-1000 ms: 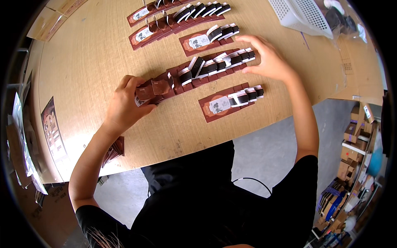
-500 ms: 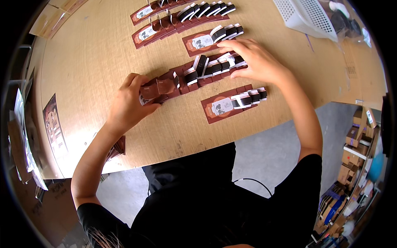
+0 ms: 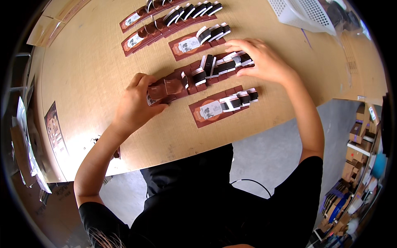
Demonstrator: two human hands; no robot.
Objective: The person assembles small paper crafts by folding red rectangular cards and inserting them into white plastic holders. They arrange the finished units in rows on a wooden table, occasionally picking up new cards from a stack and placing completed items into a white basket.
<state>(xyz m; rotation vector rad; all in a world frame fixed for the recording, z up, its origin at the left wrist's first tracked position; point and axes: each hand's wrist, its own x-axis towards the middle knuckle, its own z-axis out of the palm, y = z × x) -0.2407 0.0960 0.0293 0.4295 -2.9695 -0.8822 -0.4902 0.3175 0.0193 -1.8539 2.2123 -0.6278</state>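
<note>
A long row of overlapping brown cards [image 3: 192,93] with looped black-and-white bands lies slantwise on the table between my hands. At its left end my left hand [image 3: 138,97] is closed, thumb on the near edge and fingers on the far edge. My right hand [image 3: 262,60] spans the right end the same way, fingers curled over the banded part. One band [image 3: 208,65] in the row sticks up at an angle. Nearer to me lies a shorter stack of banded cards [image 3: 206,113]; another short stack [image 3: 182,46] lies just beyond the held row.
Two longer banded card rows [image 3: 136,41] lie at the far side. A white perforated basket [image 3: 304,14] stands far right, beside clear plastic bags. A printed sheet [image 3: 56,128] is at the left, a cardboard box [image 3: 51,25] far left. Shelves with boxes [image 3: 355,153] stand right of the table.
Both hands have moved the held row to the right relative to the other stacks. The view has shifted slightly, and my left forearm now hides more of the dark cards near the front edge.
</note>
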